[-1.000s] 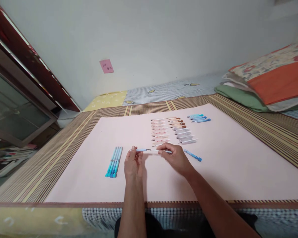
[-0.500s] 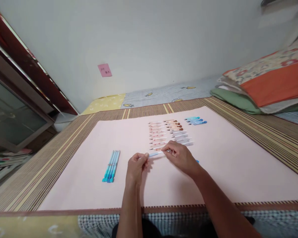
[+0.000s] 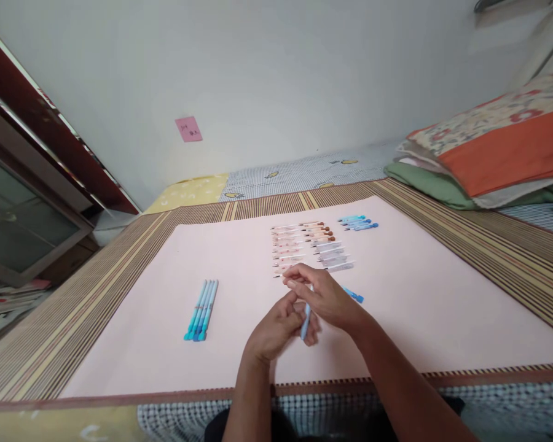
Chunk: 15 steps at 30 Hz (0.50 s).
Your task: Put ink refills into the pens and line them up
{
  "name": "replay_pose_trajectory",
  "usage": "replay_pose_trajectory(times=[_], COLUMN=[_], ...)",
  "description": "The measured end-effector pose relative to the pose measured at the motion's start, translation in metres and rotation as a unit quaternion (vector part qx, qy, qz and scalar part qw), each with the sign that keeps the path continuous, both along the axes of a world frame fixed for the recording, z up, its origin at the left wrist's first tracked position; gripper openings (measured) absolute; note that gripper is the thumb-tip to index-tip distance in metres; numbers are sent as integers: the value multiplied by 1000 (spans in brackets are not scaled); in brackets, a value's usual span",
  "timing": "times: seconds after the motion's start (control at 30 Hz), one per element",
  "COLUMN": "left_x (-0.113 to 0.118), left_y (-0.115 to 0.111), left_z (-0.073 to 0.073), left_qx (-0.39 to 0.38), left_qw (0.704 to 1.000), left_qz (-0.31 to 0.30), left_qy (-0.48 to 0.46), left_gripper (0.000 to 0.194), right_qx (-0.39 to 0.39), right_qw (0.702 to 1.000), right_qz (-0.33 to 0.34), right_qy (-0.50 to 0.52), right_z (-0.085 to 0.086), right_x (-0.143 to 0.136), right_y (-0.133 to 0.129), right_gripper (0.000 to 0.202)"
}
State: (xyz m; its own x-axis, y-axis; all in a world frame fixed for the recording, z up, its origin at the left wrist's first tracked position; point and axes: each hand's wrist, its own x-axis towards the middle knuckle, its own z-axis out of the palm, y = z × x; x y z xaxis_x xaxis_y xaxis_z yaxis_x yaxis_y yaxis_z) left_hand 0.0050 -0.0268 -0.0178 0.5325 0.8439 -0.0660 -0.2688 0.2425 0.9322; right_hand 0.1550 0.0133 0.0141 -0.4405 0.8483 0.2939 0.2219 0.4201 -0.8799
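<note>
My left hand (image 3: 276,328) is closed around a light blue pen (image 3: 306,322), which slants steeply, its lower end pointing toward me. Just above, my right hand (image 3: 320,294) reaches across with bent fingers pressed together, its fingertips touching or close to the left fingers. Anything in the right fingertips is hidden. Partly behind the right hand lies a blue pen piece (image 3: 354,296). Beyond the hands are a column of white pens with pink marks (image 3: 288,250), brown-topped pens (image 3: 320,233) and grey clear pens (image 3: 334,255).
Several blue pens (image 3: 203,310) lie side by side on the left of the pink sheet (image 3: 138,319). More short blue pens (image 3: 359,222) lie at the far right. The sheet rests on a striped mat (image 3: 105,301); folded bedding and a pillow (image 3: 502,147) are piled at the back right.
The light blue pen has turned from nearly level to steep. My left hand has moved right, under my right hand, so the hands now overlap. The blue piece behind the right hand shows more.
</note>
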Motion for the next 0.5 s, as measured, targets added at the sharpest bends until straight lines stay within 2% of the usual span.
replay_pose_trajectory(times=[0.13,0.23,0.3,0.4,0.43,0.5], left_x=[3,-4,-8,-12,-12,-12], left_y=[-3,-3,-1,3,4,6], left_z=[-2,-9,-12,-9,-7,-3], left_qx=[-6,-11,4,20,20,19], left_qw=[995,980,971,975,977,976], left_qz=[99,190,221,200,196,202], left_qy=[-17,52,90,91,88,86], left_gripper=[27,28,28,33,35,35], right_qx=[54,93,104,105,106,98], right_qw=[997,994,994,992,989,975], right_qz=[-31,-21,-10,-51,-92,-199], right_qy=[-52,-60,-33,40,52,11], right_z=[-3,-6,-6,-8,-9,-12], right_x=[-20,-38,-44,-28,-16,15], right_y=[-10,-18,-17,-5,1,13], right_gripper=[11,9,12,19,19,15])
